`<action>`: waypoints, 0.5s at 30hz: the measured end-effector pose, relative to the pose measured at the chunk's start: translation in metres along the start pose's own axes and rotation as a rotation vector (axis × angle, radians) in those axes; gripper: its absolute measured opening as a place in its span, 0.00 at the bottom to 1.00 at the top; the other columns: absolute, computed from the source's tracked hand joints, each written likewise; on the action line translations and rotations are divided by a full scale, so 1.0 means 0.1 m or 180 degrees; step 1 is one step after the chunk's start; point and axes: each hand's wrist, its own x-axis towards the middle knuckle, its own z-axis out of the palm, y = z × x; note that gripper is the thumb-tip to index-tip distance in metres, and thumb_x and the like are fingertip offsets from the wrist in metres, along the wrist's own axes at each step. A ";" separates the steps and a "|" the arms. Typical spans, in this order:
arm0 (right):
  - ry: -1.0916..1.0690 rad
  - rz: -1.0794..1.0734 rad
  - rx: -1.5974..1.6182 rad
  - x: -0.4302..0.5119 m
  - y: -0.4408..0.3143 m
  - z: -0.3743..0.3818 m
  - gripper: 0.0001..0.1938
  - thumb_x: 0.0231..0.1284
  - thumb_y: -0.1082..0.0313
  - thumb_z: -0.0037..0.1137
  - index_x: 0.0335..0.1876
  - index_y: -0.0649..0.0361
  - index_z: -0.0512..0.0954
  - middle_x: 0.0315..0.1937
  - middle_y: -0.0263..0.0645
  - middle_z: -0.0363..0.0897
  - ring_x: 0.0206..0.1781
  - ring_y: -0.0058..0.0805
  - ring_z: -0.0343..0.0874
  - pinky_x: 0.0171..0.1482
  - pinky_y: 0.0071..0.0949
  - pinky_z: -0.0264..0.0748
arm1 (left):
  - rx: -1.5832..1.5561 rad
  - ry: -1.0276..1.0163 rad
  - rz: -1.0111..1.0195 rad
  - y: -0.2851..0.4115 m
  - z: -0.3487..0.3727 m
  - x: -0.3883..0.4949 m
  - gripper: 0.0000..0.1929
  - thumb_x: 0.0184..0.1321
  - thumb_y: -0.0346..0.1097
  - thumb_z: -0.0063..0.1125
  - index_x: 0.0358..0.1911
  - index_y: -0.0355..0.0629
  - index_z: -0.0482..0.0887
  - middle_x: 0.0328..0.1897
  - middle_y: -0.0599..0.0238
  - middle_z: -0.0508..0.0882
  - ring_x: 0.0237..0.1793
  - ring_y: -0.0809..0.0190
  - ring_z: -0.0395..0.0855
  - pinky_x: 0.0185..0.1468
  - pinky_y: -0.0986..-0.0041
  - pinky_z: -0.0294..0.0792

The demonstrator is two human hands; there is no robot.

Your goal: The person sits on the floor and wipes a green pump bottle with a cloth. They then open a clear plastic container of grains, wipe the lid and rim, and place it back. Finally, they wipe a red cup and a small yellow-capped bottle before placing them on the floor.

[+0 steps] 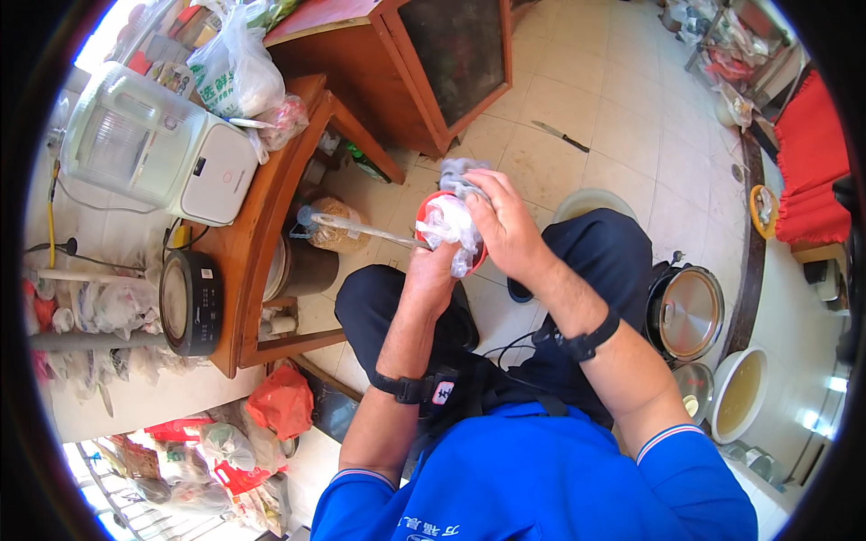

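Observation:
Between my hands is a red round-rimmed container [425, 203], with a crumpled translucent plastic bag [448, 220] bunched over its mouth. My left hand [433, 274] grips it at the near side, the thumb lying against the bag. A long pale handle [369, 228] runs leftward from that grip; whether it belongs to the container cannot be made out. My right hand [504, 220] holds a crumpled grey cloth [460, 174] at the far right of the rim. The fingers hide part of the cloth and the rim. Both hands are above the floor, in front of my knees.
A knife [561, 136] lies on the tiled floor ahead. A wooden cabinet [406, 81] stands beyond, and a wooden table [270, 223] at left bears a white-and-clear appliance [216, 172]. Below are a grain-filled plastic jug [342, 233] and a dark bucket [311, 267]. An electric pan [690, 311] and a basin of cloudy liquid [741, 392] sit right.

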 end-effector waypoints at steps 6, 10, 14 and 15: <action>-0.1178 0.1324 0.0946 0.37 0.07 -0.09 0.19 0.78 0.57 0.50 0.55 0.67 0.81 0.53 0.55 0.82 0.57 0.49 0.81 0.60 0.39 0.77 | 0.0109 -0.0179 -0.0070 0.01 -0.10 0.04 0.22 0.68 0.27 0.56 0.65 0.38 0.77 0.61 0.59 0.85 0.58 0.57 0.87 0.59 0.65 0.80; -0.0501 0.0417 0.0413 0.30 0.01 0.08 0.17 0.76 0.59 0.53 0.54 0.68 0.80 0.52 0.55 0.80 0.56 0.52 0.80 0.61 0.40 0.76 | -0.0340 -0.0058 -0.0069 0.12 -0.07 0.10 0.20 0.73 0.31 0.52 0.67 0.38 0.74 0.61 0.56 0.85 0.58 0.52 0.87 0.57 0.56 0.84; 0.0523 -0.0185 -0.0360 -0.02 -0.10 0.25 0.19 0.72 0.65 0.56 0.63 0.66 0.75 0.63 0.56 0.73 0.65 0.57 0.72 0.69 0.46 0.68 | -0.0971 -0.0102 0.0032 0.18 -0.04 0.21 0.19 0.78 0.38 0.48 0.67 0.40 0.73 0.62 0.55 0.84 0.58 0.52 0.87 0.56 0.55 0.85; 0.0616 -0.0257 -0.0460 -0.14 -0.14 0.28 0.20 0.72 0.66 0.56 0.64 0.65 0.74 0.64 0.56 0.71 0.66 0.58 0.71 0.69 0.47 0.67 | -0.1164 -0.0046 -0.0012 0.19 -0.03 0.24 0.19 0.80 0.40 0.47 0.67 0.40 0.73 0.63 0.55 0.84 0.59 0.52 0.87 0.57 0.56 0.85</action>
